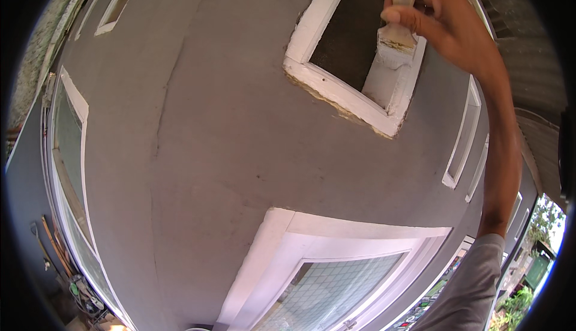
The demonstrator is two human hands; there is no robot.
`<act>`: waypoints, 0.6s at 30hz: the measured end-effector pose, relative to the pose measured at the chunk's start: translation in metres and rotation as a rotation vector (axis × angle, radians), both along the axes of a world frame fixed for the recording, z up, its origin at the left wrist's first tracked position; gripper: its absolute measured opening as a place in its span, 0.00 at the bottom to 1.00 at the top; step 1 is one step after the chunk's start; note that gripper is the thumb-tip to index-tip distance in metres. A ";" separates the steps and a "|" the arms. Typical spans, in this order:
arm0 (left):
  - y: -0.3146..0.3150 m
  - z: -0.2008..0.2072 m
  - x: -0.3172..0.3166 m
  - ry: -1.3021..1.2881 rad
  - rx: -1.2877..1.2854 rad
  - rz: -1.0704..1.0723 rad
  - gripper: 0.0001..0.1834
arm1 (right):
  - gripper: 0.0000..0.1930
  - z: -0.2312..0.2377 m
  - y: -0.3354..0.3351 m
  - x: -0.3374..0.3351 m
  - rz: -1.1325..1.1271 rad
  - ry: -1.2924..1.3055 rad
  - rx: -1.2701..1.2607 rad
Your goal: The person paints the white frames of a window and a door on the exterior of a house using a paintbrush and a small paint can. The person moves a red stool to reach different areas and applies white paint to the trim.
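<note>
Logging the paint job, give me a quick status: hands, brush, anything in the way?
Right hand gripping paintbrush, bristles on white vent frame. Left hand out of view. Nothing blocking the frame.

Vent frame (pixel 336 88) above door frame (pixel 336 235); windows (pixel 69 145) left & right.

Your right hand (pixel 441 16) grips a red-handled paintbrush (pixel 399 22), its bristles pressed on the white vent frame (pixel 336 88) in the grey wall (pixel 222 121).

Grey rendered wall (pixel 198 121), thin crack running down it. White-framed door (pixel 336 271) with patterned glass below. White-trimmed windows (pixel 69 145) at left. Daylight; green foliage (pixel 540 259) at right.
</note>
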State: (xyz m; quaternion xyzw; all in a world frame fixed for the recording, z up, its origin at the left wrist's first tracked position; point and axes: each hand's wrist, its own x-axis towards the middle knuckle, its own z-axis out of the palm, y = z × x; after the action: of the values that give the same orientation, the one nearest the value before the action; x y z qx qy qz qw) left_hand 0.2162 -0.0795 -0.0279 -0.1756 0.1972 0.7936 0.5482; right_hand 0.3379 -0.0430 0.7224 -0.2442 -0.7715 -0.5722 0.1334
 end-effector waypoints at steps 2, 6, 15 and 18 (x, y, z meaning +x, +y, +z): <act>0.001 0.000 -0.001 0.001 0.001 0.004 0.12 | 0.18 -0.002 -0.002 -0.008 -0.004 0.207 -0.092; 0.001 -0.002 -0.003 0.005 0.003 0.000 0.12 | 0.20 0.014 0.002 0.000 0.032 0.304 0.023; -0.003 -0.007 -0.004 0.002 -0.010 0.019 0.11 | 0.21 0.017 0.016 0.012 0.019 -0.033 0.361; -0.006 -0.009 -0.003 -0.004 -0.014 0.020 0.11 | 0.21 0.017 0.023 0.013 -0.088 -0.205 0.419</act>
State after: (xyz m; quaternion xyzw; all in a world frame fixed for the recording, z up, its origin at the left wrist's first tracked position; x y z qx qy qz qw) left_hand 0.2137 -0.0851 -0.0371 -0.1829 0.1999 0.7973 0.5393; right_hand 0.3513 -0.0197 0.7393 -0.1850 -0.6342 -0.7468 0.0770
